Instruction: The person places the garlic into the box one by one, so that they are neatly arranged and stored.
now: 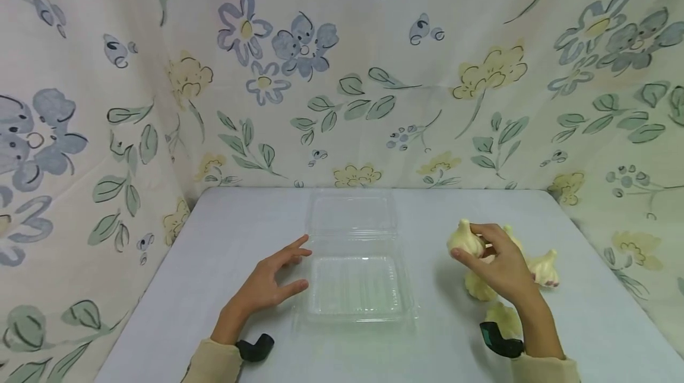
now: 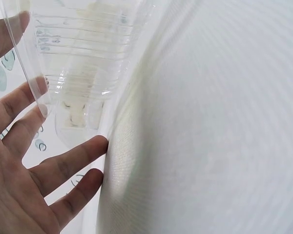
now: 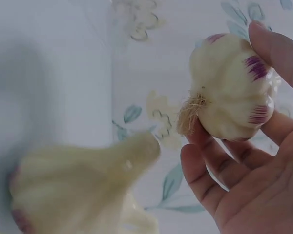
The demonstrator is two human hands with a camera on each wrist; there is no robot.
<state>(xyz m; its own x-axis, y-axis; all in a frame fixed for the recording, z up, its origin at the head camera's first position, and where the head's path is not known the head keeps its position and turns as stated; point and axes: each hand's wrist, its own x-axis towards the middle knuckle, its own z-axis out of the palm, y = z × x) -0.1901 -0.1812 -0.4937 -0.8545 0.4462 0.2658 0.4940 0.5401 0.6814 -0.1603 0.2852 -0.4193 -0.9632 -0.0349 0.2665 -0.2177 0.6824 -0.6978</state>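
A garlic bulb (image 1: 464, 239) is gripped in my right hand (image 1: 502, 267), held above the table between thumb and fingers. The right wrist view shows this bulb (image 3: 229, 90) with purple streaks and a tuft of dry roots. My left hand (image 1: 264, 281) is beside the left edge of a clear plastic clamshell box (image 1: 355, 285), which lies with its lid folded back. Its fingers are spread and hold nothing. In the left wrist view some fingertips overlap the box rim (image 2: 31, 78); whether they touch it I cannot tell.
Several more garlic bulbs lie on the right of the table, under and around my right hand, among them a purple-based bulb (image 1: 545, 269) and one near the wrist (image 1: 504, 319). A floral curtain (image 1: 352, 74) encloses the back and sides of the white table (image 1: 240, 217).
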